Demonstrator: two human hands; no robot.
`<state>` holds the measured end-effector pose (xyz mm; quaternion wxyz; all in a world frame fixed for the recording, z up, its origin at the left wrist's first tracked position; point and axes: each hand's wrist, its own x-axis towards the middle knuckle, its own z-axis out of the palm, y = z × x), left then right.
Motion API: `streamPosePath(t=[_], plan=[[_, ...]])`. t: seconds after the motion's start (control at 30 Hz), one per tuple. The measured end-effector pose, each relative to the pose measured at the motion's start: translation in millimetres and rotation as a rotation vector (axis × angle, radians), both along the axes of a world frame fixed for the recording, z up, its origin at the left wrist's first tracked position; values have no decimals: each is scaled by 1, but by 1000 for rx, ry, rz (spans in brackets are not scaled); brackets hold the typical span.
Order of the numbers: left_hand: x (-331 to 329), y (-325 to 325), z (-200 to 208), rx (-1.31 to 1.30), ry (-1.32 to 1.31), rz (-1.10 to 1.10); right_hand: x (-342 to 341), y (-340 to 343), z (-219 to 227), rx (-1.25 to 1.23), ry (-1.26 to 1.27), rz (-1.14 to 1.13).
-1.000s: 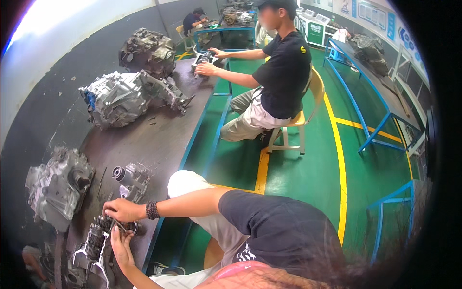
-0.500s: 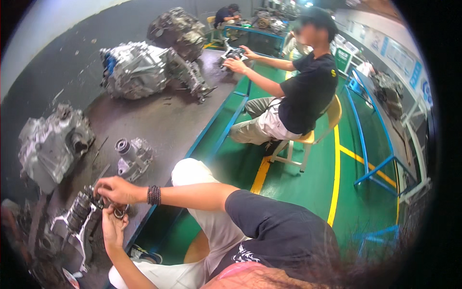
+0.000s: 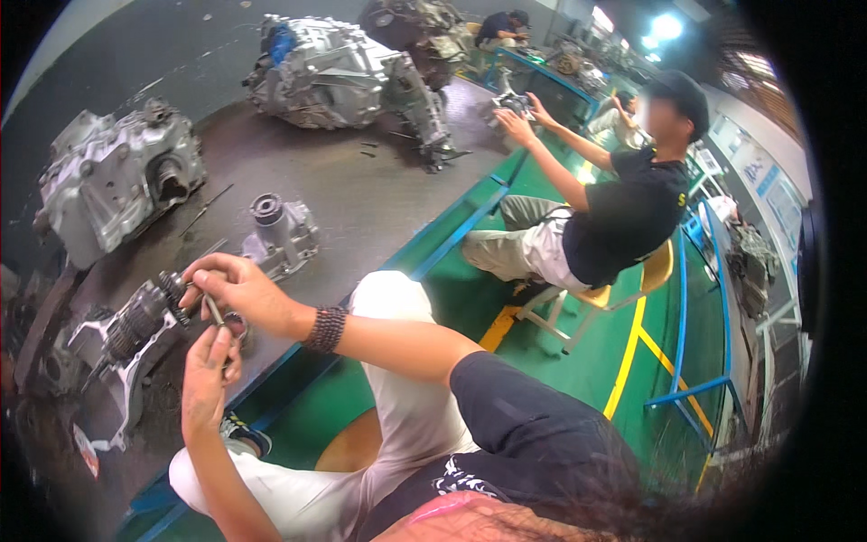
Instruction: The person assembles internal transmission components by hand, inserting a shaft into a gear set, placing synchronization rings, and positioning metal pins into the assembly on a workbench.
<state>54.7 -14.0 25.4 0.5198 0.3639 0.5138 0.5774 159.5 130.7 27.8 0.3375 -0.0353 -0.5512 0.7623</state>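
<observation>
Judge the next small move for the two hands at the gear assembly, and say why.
Probably ease the thin metal rod a little further toward the gear assembly. The left hand pinches the rod from below, the right hand grips over its top beside the gear stack, and the rod's tip sits right at the assembly. Whether it is already seated cannot be told.

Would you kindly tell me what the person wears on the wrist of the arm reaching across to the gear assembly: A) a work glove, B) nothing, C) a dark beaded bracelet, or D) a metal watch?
C: a dark beaded bracelet circles the wrist just behind the right hand, which is bare and rests at the gear assembly on the workbench.
</observation>
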Motion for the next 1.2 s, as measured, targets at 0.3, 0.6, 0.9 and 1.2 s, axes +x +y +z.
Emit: streamPosePath(t=[0.3,0.6,0.9,1.2], plan=[[-5,2,-13,67,105,-47,6,-7,9,140,-58,129],[-3,7,-8,109,290,175,1,-2,-6,207,-16,0],[-19,2,-11,180,306,255,-2,-18,-5,342,-44,75],[-21,0,3,201,316,281,13,-11,5,468,-334,188]])
